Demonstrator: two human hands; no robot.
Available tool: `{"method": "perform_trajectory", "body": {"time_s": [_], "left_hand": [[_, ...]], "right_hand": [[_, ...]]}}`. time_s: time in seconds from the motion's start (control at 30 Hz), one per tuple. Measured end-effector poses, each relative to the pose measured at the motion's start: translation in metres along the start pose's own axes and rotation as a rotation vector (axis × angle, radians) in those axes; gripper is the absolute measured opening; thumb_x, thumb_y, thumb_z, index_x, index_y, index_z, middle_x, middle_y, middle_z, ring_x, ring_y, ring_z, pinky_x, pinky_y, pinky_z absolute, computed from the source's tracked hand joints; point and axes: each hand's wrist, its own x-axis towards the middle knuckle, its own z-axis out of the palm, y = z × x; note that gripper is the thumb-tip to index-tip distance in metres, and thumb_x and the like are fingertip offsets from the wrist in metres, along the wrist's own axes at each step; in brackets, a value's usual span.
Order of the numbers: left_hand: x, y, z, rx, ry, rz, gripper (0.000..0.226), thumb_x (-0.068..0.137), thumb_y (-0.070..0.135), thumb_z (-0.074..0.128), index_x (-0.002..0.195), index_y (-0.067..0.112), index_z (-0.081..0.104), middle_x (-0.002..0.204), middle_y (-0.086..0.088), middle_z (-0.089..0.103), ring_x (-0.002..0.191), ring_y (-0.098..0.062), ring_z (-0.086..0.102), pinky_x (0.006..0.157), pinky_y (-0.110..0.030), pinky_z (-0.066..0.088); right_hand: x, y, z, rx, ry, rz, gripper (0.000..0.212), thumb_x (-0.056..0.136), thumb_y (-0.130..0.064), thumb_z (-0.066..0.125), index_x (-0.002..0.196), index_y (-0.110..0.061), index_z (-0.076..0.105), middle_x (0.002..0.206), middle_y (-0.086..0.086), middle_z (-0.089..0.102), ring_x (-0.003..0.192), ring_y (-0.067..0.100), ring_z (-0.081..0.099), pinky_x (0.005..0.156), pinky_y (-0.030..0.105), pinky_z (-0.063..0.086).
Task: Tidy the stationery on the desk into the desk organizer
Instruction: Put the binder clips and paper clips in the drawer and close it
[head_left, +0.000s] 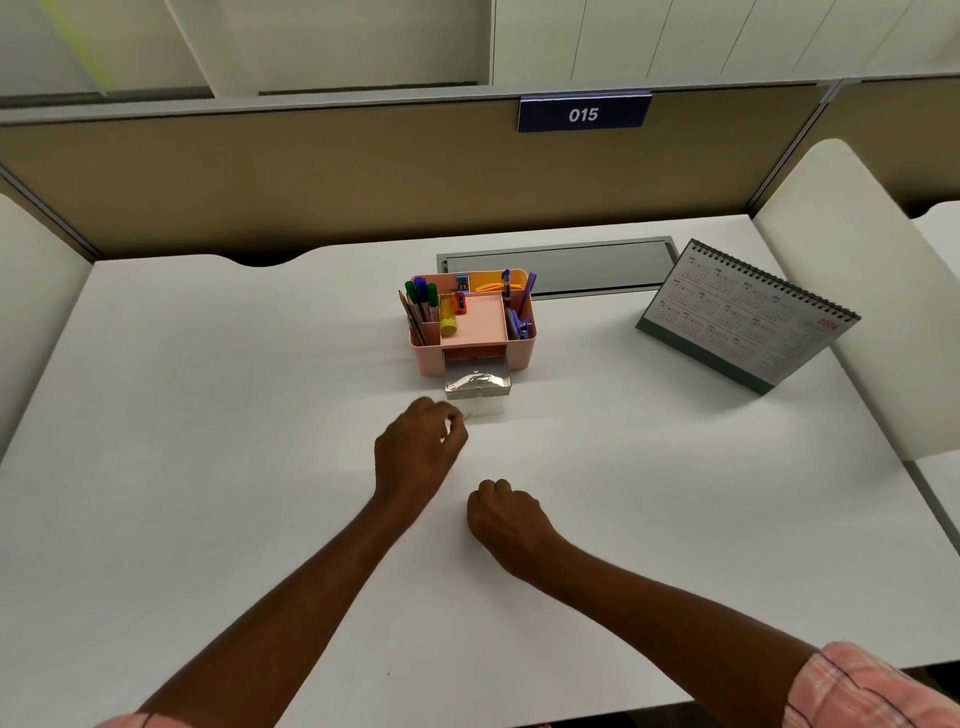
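Note:
The pink desk organizer (470, 358) stands mid-desk. Its compartments hold coloured pens (422, 301), a yellow glue stick (448, 321), a red sharpener (460, 303) and purple pens and clips (521, 312). Its clear drawer (478, 383) is pulled out toward me with metal paper clips inside. My left hand (418, 449) hovers just in front of the drawer's left corner, its fingertips pinching a small pale paper clip (466, 415) that is barely visible. My right hand (506, 514) rests on the desk nearer me as a curled fist; nothing shows in it.
A green desk calendar (743, 317) stands at the right. A grey cable hatch (558, 265) lies in the white desk (208, 415) behind the organizer. A tan partition with a "015" sign (583, 113) closes the back; white side panels flank the desk.

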Motion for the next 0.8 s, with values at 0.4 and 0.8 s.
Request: {"method": "perform_trajectory", "body": {"time_s": [0.4,0.8], "left_hand": [[0.085,0.019,0.003,0.081,-0.093,-0.168,0.019,0.096,0.031,0.067,0.103,0.020,0.081,0.096,0.000,0.077,0.084,-0.020,0.069,0.064,-0.026,0.045],[0.103,0.010,0.019,0.213,-0.178,-0.187,0.022,0.093,0.035,0.072,0.104,0.018,0.080,0.095,-0.002,0.077,0.084,-0.024,0.071,0.064,-0.030,0.052]], "right_hand": [[0.006,0.012,0.015,0.113,0.102,0.016,0.019,0.076,-0.024,0.071,0.073,-0.018,0.052,0.068,0.001,0.050,0.054,0.020,0.045,0.046,0.030,0.018],[0.000,0.034,0.020,0.321,0.130,0.102,0.023,0.079,-0.014,0.074,0.073,-0.017,0.052,0.070,0.000,0.053,0.054,0.022,0.053,0.043,0.028,0.019]]}}
